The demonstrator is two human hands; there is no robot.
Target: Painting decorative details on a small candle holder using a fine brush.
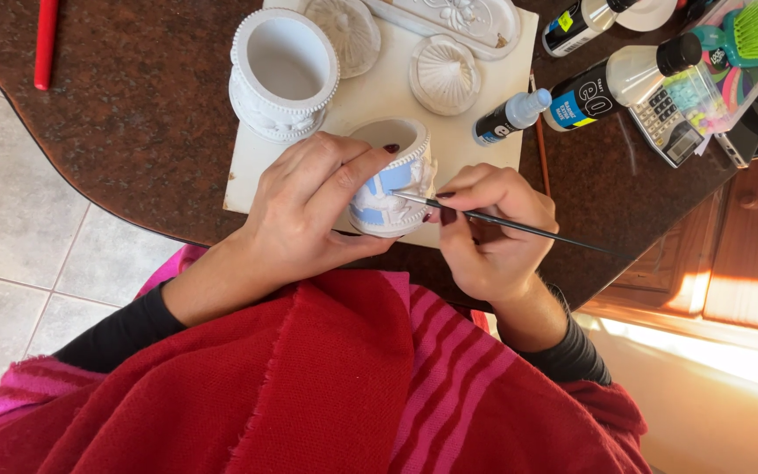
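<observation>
partly, the left hand (pixel 309 206) hides the pot (pixel 392 180); brush (pixel 502 222) tip unclear.

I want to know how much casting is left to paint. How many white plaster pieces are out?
5: a pot in the left hand, a bigger pot behind it, a round piece, a shell and a long plaque at the top edge. More may lie out of view.

Three paint bottles lie at the table's upper right: a small bottle (pixel 511 117), a larger bottle (pixel 618 83) and a third bottle (pixel 582 19), each bearing black-and-blue labels. Beside them rest a grey calculator (pixel 667 125) and a clear plastic package (pixel 723 63) holding a green brush.
</observation>
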